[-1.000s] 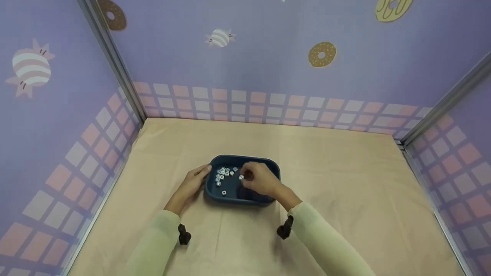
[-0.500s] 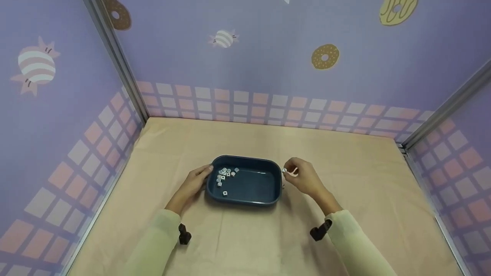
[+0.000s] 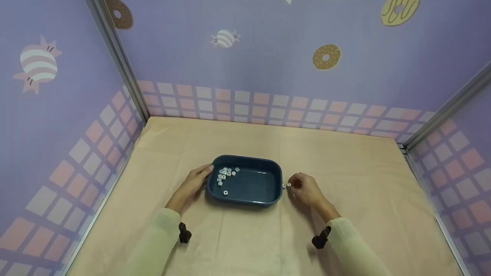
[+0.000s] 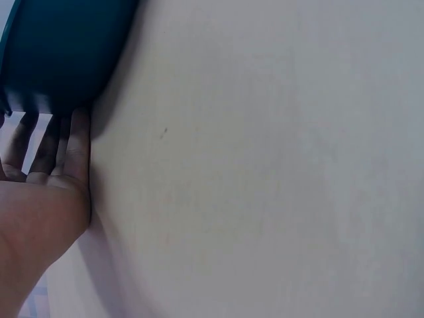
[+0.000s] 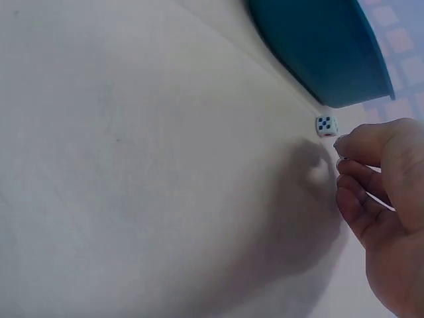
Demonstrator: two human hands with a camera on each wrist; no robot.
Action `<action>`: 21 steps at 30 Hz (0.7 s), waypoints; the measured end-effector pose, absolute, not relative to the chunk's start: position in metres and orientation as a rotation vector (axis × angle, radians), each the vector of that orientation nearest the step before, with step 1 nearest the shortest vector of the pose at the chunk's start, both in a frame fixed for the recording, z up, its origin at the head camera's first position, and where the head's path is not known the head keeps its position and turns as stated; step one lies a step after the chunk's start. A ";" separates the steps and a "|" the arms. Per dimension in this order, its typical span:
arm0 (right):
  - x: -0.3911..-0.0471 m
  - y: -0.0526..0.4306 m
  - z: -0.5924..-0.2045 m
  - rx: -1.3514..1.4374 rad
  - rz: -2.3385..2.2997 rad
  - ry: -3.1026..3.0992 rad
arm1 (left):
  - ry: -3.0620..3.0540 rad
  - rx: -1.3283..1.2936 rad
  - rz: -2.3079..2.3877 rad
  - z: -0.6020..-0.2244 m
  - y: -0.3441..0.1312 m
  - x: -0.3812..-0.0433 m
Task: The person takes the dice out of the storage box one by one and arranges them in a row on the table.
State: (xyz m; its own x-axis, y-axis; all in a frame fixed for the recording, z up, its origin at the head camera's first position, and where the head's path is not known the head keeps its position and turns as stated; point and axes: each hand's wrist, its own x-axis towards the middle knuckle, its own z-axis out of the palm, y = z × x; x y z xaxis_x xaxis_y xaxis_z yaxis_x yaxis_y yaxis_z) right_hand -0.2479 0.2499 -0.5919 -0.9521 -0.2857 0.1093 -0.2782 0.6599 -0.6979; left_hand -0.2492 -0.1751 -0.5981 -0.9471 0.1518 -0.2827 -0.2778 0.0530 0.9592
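Observation:
A dark blue rectangular tray (image 3: 251, 188) lies on the cloth, with several white dice (image 3: 224, 173) grouped at its left end and one die (image 3: 225, 193) nearer the front. My left hand (image 3: 192, 185) rests against the tray's left end, thumb at the rim. In the left wrist view its fingers (image 4: 77, 149) lie straight along the outer wall. Just right of the tray, my right hand (image 3: 307, 191) pinches a white die (image 3: 289, 184) between thumb and fingertips, mostly covered in the right wrist view. Beside it, close to the tray wall, another die (image 5: 326, 126) sits on the cloth.
A pale cloth (image 3: 245, 245) covers the table. Patterned purple panels (image 3: 268, 57) rise behind it and on both sides, joined by metal posts (image 3: 126, 65). A black wrist mount (image 3: 321, 237) hangs at each cuff.
My right hand has left the tray's inside with a die, passed over the right rim and come down toward the cloth beside the other die. The left hand has stayed put.

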 end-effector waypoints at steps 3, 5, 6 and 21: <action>-0.248 0.250 -0.595 -0.488 -1.194 2.850 | 2.026 -0.130 1.957 -0.598 -0.175 -0.250; -0.248 0.250 -0.596 -0.505 -1.201 2.846 | 2.029 -0.135 1.954 -0.598 -0.175 -0.250; -0.249 0.250 -0.597 -0.513 -1.206 2.844 | 2.026 -0.136 1.955 -0.598 -0.175 -0.250; -0.247 0.248 -0.607 -0.479 -1.244 2.836 | 2.006 -0.138 1.981 -0.600 -0.174 -0.251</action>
State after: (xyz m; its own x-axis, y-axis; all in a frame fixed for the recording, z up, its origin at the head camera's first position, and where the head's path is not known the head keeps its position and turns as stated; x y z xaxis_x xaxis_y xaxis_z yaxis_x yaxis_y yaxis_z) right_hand -0.2469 0.2483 -0.6065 -0.9533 -0.2798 0.1138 -0.2733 0.6383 -0.7197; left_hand -0.2505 -0.1742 -0.5995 -0.9449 0.1521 -0.2899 -0.2880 0.0348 0.9570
